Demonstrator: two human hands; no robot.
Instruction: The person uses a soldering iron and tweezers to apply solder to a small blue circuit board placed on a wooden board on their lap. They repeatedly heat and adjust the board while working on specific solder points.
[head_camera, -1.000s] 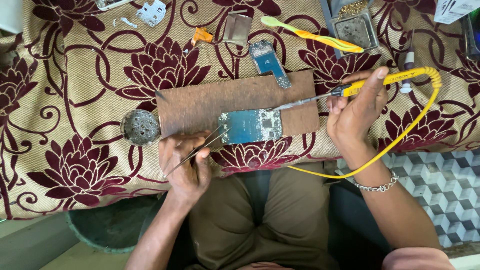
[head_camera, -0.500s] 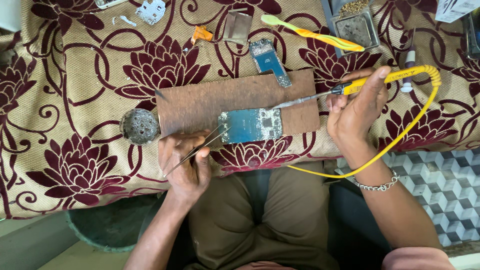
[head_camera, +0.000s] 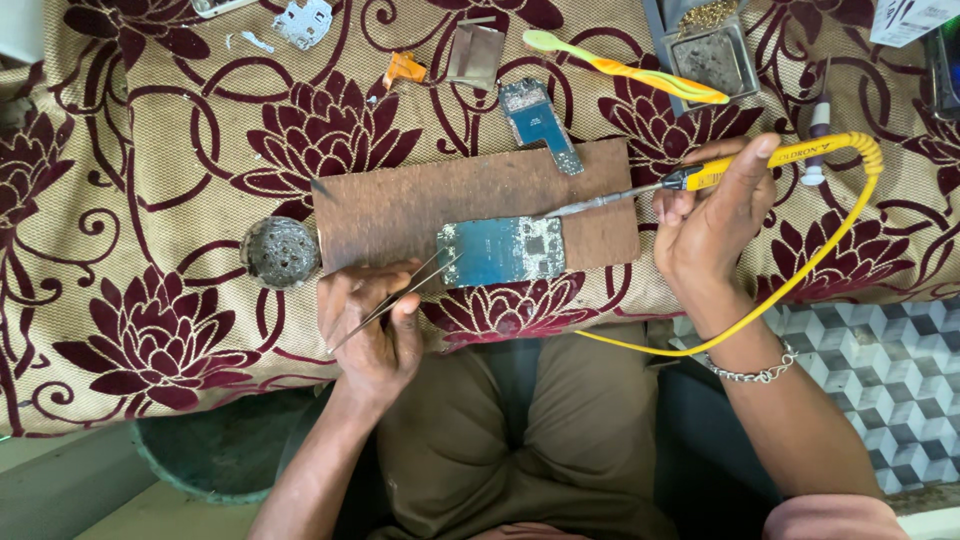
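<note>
Here right hand (head_camera: 710, 215) angles soldering iron (head_camera: 690, 178) inward.

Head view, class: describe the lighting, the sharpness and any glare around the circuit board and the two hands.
Head view: soft, even daylight with faint shadows; the blue circuit board, tweezers in the left hand and soldering iron in the right hand are sharp; mild sheen on the iron's metal shaft; no motion blur.

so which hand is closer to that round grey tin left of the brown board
Left. The left hand holds tweezers just below and right of the round grey tin. The right hand, gripping the yellow soldering iron, is far across the brown board.
</note>
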